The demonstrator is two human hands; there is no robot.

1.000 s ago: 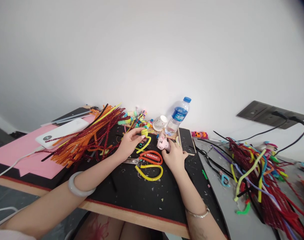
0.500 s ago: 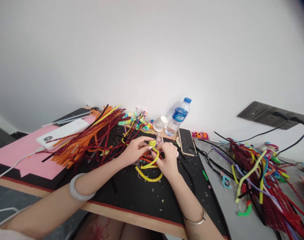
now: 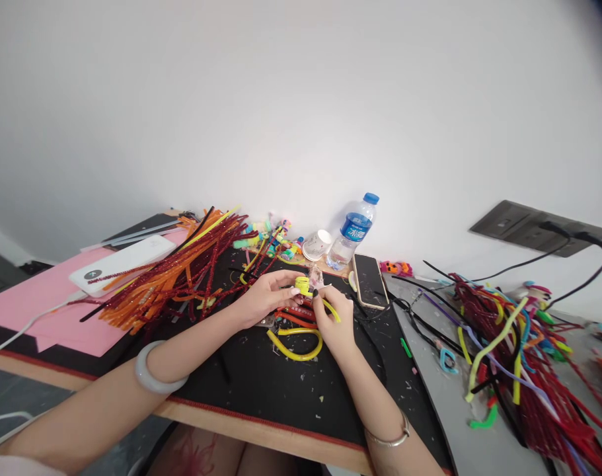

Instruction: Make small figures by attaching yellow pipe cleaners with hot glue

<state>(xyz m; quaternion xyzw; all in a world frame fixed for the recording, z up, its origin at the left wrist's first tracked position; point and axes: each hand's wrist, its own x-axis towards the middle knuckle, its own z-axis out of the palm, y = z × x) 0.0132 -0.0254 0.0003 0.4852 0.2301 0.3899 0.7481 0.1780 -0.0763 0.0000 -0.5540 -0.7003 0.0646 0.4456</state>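
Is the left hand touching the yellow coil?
Touching: the head view shows the left hand pinching the yellow coil at its left side, between thumb and fingers.

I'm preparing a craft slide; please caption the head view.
Left hand and right hand hold a coiled yellow pipe cleaner over scissors on a black mat.

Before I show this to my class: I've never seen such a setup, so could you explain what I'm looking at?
There's no machine: these are a person's own two bare hands, seen by one camera worn on the head, looking forward and down. The left hand pinches a small yellow coil; the right hand holds its tail. Scissors lie under them on a black mat. Beyond are a bottle, a cup and a phone.
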